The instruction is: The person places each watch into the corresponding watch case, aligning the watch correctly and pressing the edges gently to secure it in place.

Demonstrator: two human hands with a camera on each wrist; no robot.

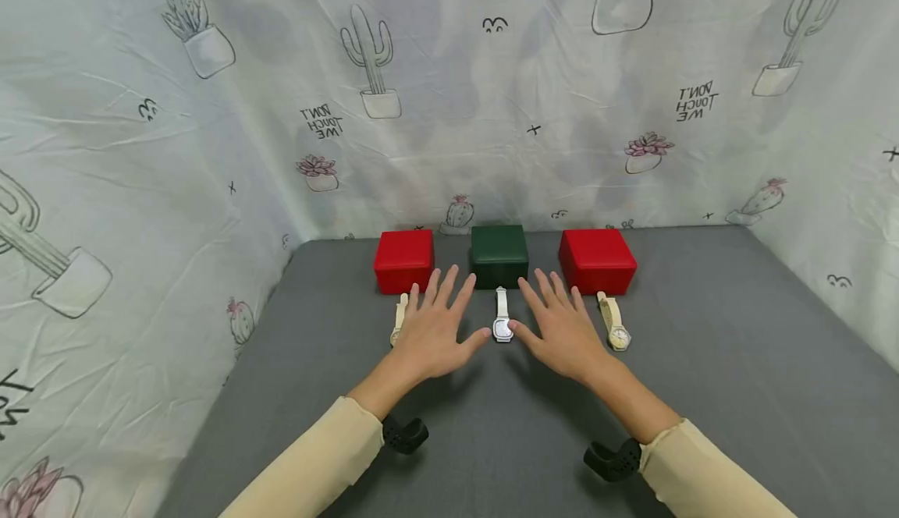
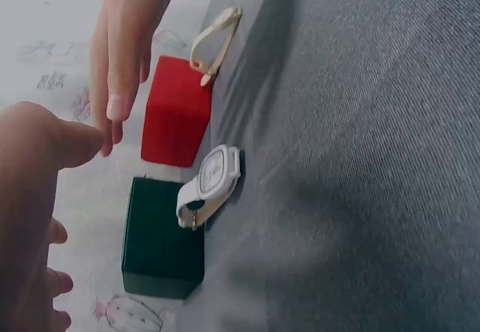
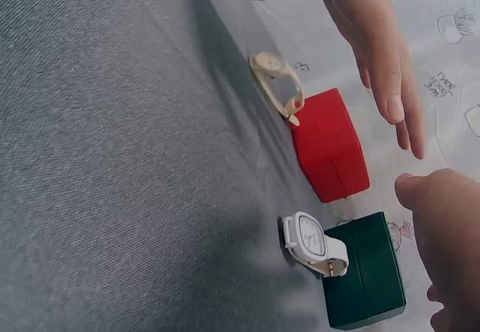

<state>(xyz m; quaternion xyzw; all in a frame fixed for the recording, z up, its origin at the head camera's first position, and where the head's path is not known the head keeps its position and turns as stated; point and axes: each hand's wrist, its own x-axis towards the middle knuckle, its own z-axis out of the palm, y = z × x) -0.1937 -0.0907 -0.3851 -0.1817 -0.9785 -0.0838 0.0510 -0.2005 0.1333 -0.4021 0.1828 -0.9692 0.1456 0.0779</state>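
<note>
Both hands hover over the grey table with fingers spread and straight, holding nothing. My left hand (image 1: 431, 335) partly hides a cream wristwatch (image 1: 400, 319) lying before the left red box (image 1: 405, 260). Between the hands a white wristwatch (image 1: 502, 319) lies before the dark green box (image 1: 499, 257); in the left wrist view this white watch (image 2: 214, 174) has its strap curved. My right hand (image 1: 565, 331) has its thumb over the white watch's edge in the head view. Right of that hand lies another cream wristwatch (image 1: 615, 323), before the right red box (image 1: 598, 260).
The grey tabletop (image 1: 506, 455) runs up to a white patterned curtain (image 1: 449, 151) that hangs behind and at both sides. The boxes stand in a row along the back edge. Each forearm wears a dark band (image 1: 405, 434) near its cream sleeve.
</note>
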